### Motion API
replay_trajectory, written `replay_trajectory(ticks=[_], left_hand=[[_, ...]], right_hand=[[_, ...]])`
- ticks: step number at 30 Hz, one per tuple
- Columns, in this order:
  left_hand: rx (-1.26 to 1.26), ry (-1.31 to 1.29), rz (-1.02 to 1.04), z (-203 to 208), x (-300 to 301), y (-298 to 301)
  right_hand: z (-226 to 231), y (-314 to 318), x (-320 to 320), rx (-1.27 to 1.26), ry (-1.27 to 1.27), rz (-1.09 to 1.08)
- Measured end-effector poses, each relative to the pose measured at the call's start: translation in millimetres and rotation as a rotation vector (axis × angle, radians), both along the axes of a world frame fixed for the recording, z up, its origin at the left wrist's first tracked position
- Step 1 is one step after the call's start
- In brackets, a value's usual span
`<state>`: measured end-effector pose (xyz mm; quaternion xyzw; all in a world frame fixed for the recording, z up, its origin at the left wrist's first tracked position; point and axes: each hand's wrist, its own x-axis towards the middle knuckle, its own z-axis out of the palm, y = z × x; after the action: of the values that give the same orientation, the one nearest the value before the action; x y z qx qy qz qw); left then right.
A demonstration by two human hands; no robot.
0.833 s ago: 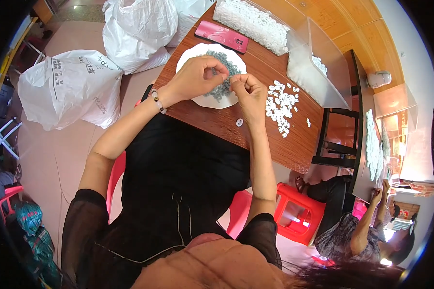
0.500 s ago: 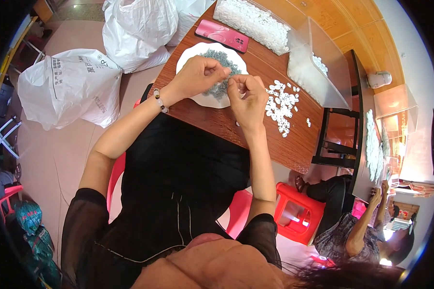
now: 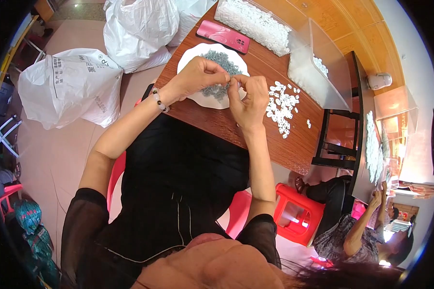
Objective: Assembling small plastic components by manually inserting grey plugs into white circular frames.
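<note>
Over a white scalloped plate (image 3: 188, 61) heaped with small grey-green pieces (image 3: 219, 91), my two hands meet at the fingertips. My left hand (image 3: 197, 78), with a beaded bracelet on its wrist, pinches thumb and forefinger together. Close against it, my right hand (image 3: 250, 100) is pinched too, its other fingers curled. Whatever lies between the fingertips is too small to make out. Just right of my right hand, many small white pieces (image 3: 282, 107) with holes lie scattered on the brown wooden table (image 3: 205, 124).
A pink phone (image 3: 223, 36) lies behind the plate. Clear bins of white pieces (image 3: 255, 26) stand at the back. White sacks (image 3: 72, 89) sit on the floor at left. A red stool (image 3: 299, 214) and another person (image 3: 354, 236) at a second table are on the right.
My fingertips have drawn closer together over the plate, the right hand's pinch tightening toward the left. The plate and scattered pieces look the same.
</note>
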<state>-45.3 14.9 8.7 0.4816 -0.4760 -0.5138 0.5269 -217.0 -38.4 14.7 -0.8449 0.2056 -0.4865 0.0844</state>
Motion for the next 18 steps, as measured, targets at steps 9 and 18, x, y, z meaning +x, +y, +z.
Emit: replay_trajectory(ticks=[9,18], left_hand=[[-0.125,-0.053,0.122,-11.9,-4.3,-3.8],[-0.189,-0.195,0.15,-5.1,-7.3,3.3]], right_hand=[[-13.5,5.1,5.4,0.27,-0.098,-0.037],[-8.5,10.0,5.5,0.618,-0.129,-0.039]])
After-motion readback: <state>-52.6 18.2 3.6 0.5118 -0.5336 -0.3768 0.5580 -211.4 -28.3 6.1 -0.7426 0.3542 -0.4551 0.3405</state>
